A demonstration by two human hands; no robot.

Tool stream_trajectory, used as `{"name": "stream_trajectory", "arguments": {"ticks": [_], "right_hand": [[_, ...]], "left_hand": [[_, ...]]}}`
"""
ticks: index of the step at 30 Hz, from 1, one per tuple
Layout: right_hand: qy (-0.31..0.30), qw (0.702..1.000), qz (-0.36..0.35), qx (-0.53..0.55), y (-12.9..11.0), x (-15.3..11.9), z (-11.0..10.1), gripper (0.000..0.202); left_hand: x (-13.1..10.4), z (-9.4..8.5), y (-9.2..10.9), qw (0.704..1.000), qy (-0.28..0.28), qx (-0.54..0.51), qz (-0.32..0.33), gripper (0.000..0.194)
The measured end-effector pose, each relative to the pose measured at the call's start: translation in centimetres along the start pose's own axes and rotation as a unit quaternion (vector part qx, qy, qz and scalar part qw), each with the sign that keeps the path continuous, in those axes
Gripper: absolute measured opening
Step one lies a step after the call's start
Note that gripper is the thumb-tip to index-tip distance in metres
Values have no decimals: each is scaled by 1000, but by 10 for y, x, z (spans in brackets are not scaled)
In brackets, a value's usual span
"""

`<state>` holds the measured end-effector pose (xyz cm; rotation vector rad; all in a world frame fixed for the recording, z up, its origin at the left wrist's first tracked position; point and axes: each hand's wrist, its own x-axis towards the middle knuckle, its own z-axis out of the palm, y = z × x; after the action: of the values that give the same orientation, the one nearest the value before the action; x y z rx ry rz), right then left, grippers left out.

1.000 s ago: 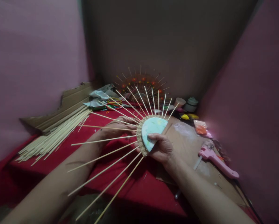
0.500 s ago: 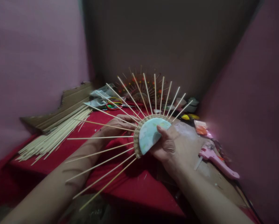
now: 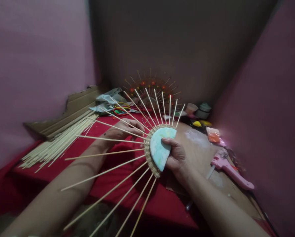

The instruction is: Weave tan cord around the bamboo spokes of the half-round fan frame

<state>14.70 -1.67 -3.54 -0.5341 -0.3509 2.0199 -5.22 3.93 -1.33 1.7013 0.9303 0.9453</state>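
As I hold it above the red cloth (image 3: 167, 204), the half-round fan (image 3: 159, 151) shows a mottled pale-blue face, woven rim (image 3: 148, 154) and thin sticks (image 3: 105, 154) spreading like rays. Behind stand a cup (image 3: 191, 108) and a lidded jar (image 3: 203, 112), contents unclear; a packet (image 3: 214, 136) holds something orange. My right hand (image 3: 176, 155) grips the straight edge, thumb on the face; my left hand's (image 3: 125, 126) fingers curl near the rim, whether pinching anything I cannot tell.
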Motion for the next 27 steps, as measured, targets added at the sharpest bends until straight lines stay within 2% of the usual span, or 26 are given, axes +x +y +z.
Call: {"name": "stream_trajectory", "arguments": {"ticks": [3,6,11,18,24,27], "right_hand": [[-21,999,27,-8,0,-4,1,18],[-42,998,52,-16,1,-5,1,19],[-38,999,28,-8,0,-1,-3,22],[-7,1000,9,-11,-2,2,-4,29],[23,1000,-14,16,-3,3,-3,25],[30,999,-18,23,-3,4,-4,23]], "left_hand": [[0,-2,-1,999,-17,-3,-37,19],[1,-1,0,999,-9,2,-44,17],[2,-7,1,999,17,17,-35,18],[-3,-45,-3,997,62,41,-35,20],[-17,-74,2,994,41,82,-56,17],[-25,-83,6,992,58,68,-88,20]]}}
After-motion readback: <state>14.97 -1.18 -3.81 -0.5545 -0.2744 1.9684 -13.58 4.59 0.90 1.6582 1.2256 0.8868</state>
